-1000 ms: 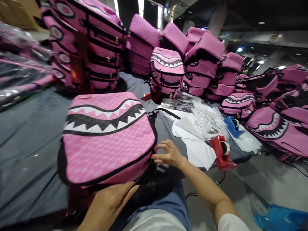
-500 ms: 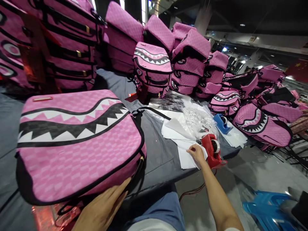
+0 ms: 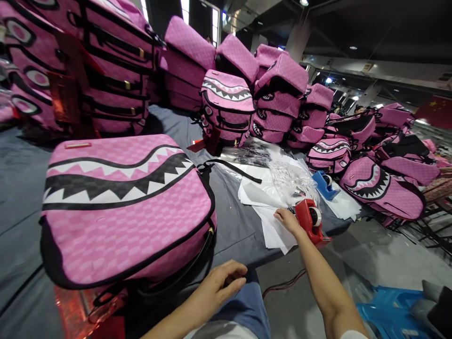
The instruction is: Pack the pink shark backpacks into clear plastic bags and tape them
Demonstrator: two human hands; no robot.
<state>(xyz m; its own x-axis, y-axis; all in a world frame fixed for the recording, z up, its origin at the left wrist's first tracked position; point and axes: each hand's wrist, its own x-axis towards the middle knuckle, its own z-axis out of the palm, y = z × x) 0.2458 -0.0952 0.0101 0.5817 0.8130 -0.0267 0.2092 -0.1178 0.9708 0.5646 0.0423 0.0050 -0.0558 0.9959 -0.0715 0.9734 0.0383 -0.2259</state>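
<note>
A pink backpack (image 3: 130,212) with a black-and-white shark-mouth print lies flat on the dark cloth-covered table at the left. My left hand (image 3: 226,280) hovers by the table's front edge, to the right of the bag and apart from it. Its fingers are loosely bent with gaps between them, and nothing shows in it. My right hand (image 3: 287,220) is over white paper sheets (image 3: 277,238), right beside a red tape dispenser (image 3: 310,223). Its fingers are pinched together; whatever is between them is hidden. A black strap (image 3: 235,169) runs from the bag toward the papers.
Stacked pink backpacks (image 3: 277,101) line the back of the table. Clear plastic bags (image 3: 286,172) lie on the papers, near a blue tape dispenser (image 3: 325,185). Red shiny packaging (image 3: 83,308) sits under the bag's front. A blue stool (image 3: 391,310) stands on the floor at right.
My left hand has left the bag's lower right edge and moved right. My right hand stays by the red tape dispenser, its fingers still closed. The view has shifted slightly.
</note>
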